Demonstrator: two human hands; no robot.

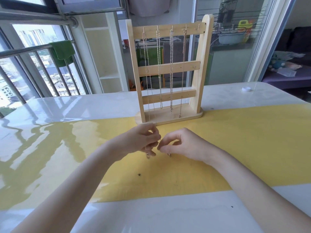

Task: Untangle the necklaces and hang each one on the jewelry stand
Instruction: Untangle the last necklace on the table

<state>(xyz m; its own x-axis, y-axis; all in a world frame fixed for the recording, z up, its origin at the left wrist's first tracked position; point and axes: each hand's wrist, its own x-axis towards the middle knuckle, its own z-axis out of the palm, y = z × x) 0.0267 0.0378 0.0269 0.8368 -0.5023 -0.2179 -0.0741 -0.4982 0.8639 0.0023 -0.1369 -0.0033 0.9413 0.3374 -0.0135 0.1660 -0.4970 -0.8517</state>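
A wooden jewelry stand (pixel 198 68) stands upright on the table, straight ahead. Several thin silver necklaces (pixel 171 68) hang from hooks on its top bar; the rightmost hook (pixel 198 27) is bare. Just in front of the stand's base, my left hand (pixel 143 140) and my right hand (pixel 183 145) meet, fingertips pinched on a thin chain (pixel 159 142) between them. Small ends of that chain (pixel 169 155) dangle below each hand. Most of the chain is hidden by my fingers.
The table (pixel 168 216) is glossy white with a broad yellow strip (pixel 252 140) across it. A small white cap (pixel 246 89) lies at the far right. A dark speck (pixel 139 174) lies near my forearms. Window railings are at the left, glass doors behind.
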